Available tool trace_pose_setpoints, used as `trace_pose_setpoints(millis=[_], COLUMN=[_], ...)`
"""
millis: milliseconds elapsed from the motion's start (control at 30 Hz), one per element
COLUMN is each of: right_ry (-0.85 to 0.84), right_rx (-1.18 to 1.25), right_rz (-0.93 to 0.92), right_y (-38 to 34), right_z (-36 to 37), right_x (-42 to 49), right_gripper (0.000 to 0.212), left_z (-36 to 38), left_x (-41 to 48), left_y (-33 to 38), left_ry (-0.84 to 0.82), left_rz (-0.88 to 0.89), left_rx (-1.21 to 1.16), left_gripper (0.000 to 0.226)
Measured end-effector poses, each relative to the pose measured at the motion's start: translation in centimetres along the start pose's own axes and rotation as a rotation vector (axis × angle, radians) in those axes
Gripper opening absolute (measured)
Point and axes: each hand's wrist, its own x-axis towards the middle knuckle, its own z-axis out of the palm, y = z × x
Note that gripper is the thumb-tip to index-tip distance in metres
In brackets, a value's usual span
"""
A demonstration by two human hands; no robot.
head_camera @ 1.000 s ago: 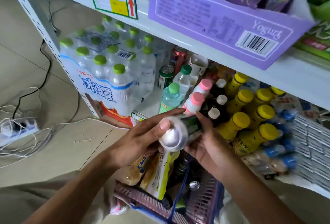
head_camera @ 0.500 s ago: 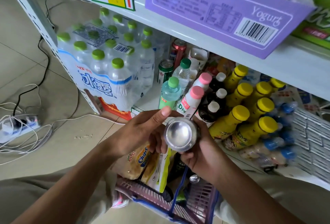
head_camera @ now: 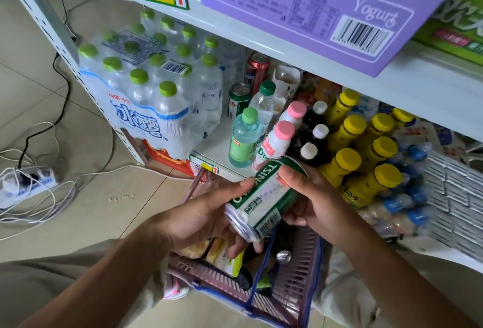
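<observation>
A green and white drink can (head_camera: 264, 197) lies tilted between both hands, its silver bottom end toward me and lower left. My left hand (head_camera: 206, 218) grips the can's lower end from the left, fingers curled under it. My right hand (head_camera: 311, 199) holds the upper end from the right, thumb over the rim. The can hangs above a pink shopping basket (head_camera: 295, 278) with blue handles that holds snack packets and another can.
A white shelf (head_camera: 217, 150) in front carries a shrink-wrapped pack of green-capped water bottles (head_camera: 146, 98), upright cans and bottles, and yellow-capped bottles (head_camera: 363, 150). A purple yogurt box (head_camera: 308, 11) sits on the shelf above. A power strip and cables (head_camera: 28, 181) lie on the floor at left.
The can has turned from bottom-end facing me to lying on a slant with its side label showing. Both hands shifted their grip and moved slightly lower and right.
</observation>
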Motion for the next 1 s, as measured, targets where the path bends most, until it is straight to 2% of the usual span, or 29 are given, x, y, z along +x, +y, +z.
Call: trace_pose_setpoints(millis=[100,167,233,300,467,567,667,833,933,1000], right_ry=[-0.088,-0.077,-0.037,-0.006,-0.117,-0.077,0.141,0.393,0.458,0.432], right_rx=[-0.120,-0.255,-0.552,-0.876,-1.303,-1.341,-1.195,-1.282,-1.282,-1.301], right_rz=[0.038,0.087,0.170,0.276,0.557,0.672,0.625,0.504,0.539,0.572], right_y=[-0.8,-1.0,-0.2,2.2,9.9,14.7,20.2,27.3,28.9,26.5], right_z=[-1.1,-2.0,-2.6,-3.1,-4.9,-6.6,-8.0,-10.8,-13.4,-12.8], right_x=[-0.4,-0.5,-0.7,-1.4,-2.2,-2.0,-1.8,-0.2,1.0,1.1], right_gripper=[0.060,0.048,0.050,0.061,0.058,0.058,0.055,0.071,0.069,0.071], left_z=[0.5,0.1,-0.7,-1.2,-1.6,-1.5,-1.4,-1.1,-0.9,-0.9], left_x=[0.2,0.9,1.7,2.4,2.4,2.4,2.3,2.2,2.0,1.8], left_y=[-0.1,-0.5,-1.1,-1.5,-2.3,-2.6,-2.8,-2.9,-3.1,-3.2], left_ry=[0.000,0.166,0.319,0.378,0.349,0.345,0.310,0.262,0.237,0.216], left_rz=[-0.044,-0.054,-0.093,-0.160,-0.227,-0.241,-0.265,-0.331,-0.359,-0.376], left_rx=[0.033,0.137,0.336,0.513,0.757,0.800,0.870,1.078,1.094,1.070], left_gripper=[0.064,0.052,0.038,0.016,0.018,0.016,0.009,0.034,0.030,0.026])
